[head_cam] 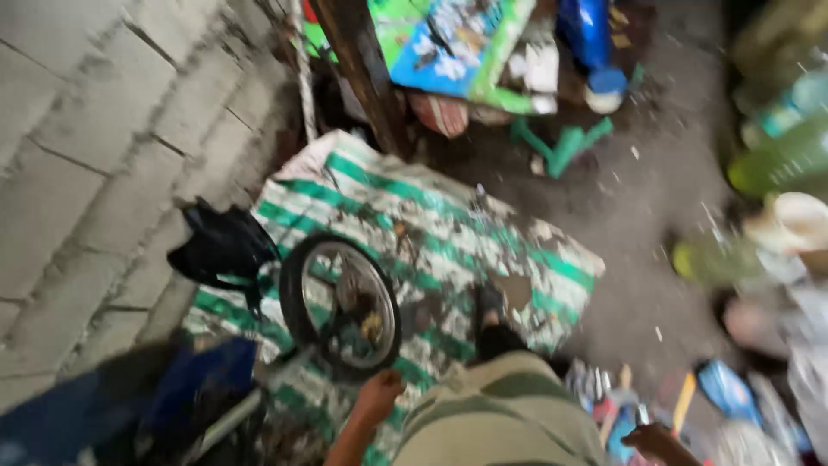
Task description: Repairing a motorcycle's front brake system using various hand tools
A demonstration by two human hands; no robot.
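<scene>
Head view, blurred, looking down at a dirty floor; the person's left hand [379, 390] reaches forward to the lower rim of a small wheel [339, 304], fingers curled toward the tyre, touching or just short of it; blur hides whether it really grips, so cannot tell how closed it is. The wheel, black tyre with a shiny spoked rim, stands on edge on a green and white striped mat [448, 233], apparently fixed to the dark frame at lower left, which would explain why it stays up without being held. The mat is spread under the work area, likely to keep parts and dirt off the bare floor; it is stained and littered with scraps. The right hand [657, 442] sits low at the bottom edge, near a scatter of small coloured tools [617, 406] beside the person; it looks loosely open, holding nothing visible, though partly cut off. The person's knee in striped cloth [500, 414] fills the bottom centre; a foot in a dark sandal [490, 321] rests on the mat beside the wheel. A black bag [220, 246] lies just left of the wheel against a grey block wall [95, 155]; a wooden post [362, 69] rises behind the mat; green bottles [780, 160] stand at right.
</scene>
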